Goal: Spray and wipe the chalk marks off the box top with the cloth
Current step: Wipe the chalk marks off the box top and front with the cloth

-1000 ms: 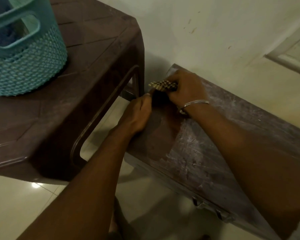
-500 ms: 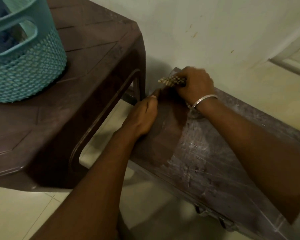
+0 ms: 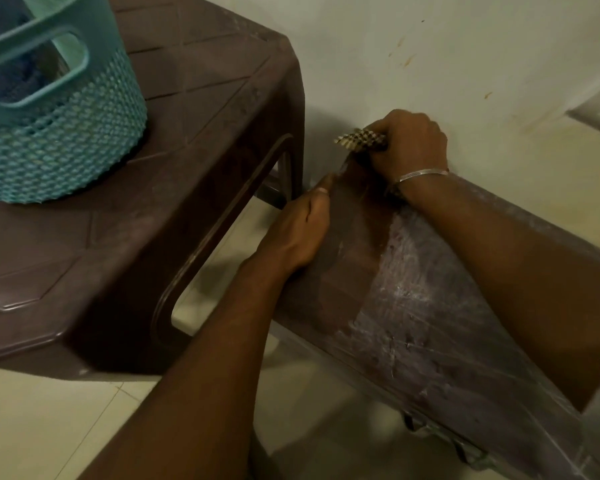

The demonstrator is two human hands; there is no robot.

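Right hand: the right hand (image 3: 409, 143) is gripping the bunched checked cloth (image 3: 359, 139), fingers curled tight round it, and pressing it down at the far left corner of the box top (image 3: 482, 368), just beside the wall (image 3: 465, 64).

What is changing: over the last second the cloth is travelling away from the person and up into that corner, and the hand is going with it. The bangle (image 3: 420, 174) is now sitting close to the wall.

Left hand: the left hand (image 3: 298, 233) is still lying along the left end of the box, thumb on top. Its fingers are dropping over the edge out of my sight, so I cannot tell whether it is clutching the box or only steadying it.

Wiped strip: a dark brown strip (image 3: 350, 258) is showing at the left end, between the two hands, with a sharp line where it stops.

Chalk marks: the chalk marks (image 3: 430, 306) are still covering everything to the right of that line, under and past the right forearm.

Meaning for the task: the person is finishing off the corner, and by my reckoning most of the top is still waiting.

Spray: no bottle is showing from here. It may be out of view.

Nearby: a brown table (image 3: 187, 168) is standing beside the box, carrying a teal basket (image 3: 66, 140).
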